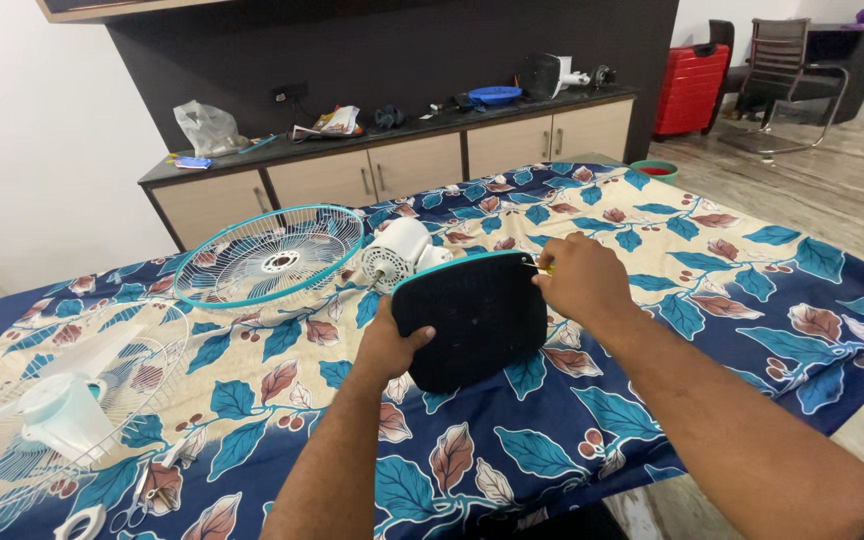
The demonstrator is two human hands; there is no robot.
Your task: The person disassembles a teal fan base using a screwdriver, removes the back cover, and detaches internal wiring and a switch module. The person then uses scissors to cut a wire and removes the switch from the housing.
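Black fan base held upright by two bare hands

Bare forearms reach forward over a bench [712, 300] draped in blue leaf-print cloth. Left hand [389, 343] grasps the left edge of the fan base [472, 320], thumb across its black dotted underside. This rounded base with teal rim stands tilted on the cloth. Right hand [580, 282] is clenched on a small yellow-tipped tool [544, 268] at the upper right rim. Just behind lies a white motor [397, 253], then a teal-rimmed wire grille [270, 256].
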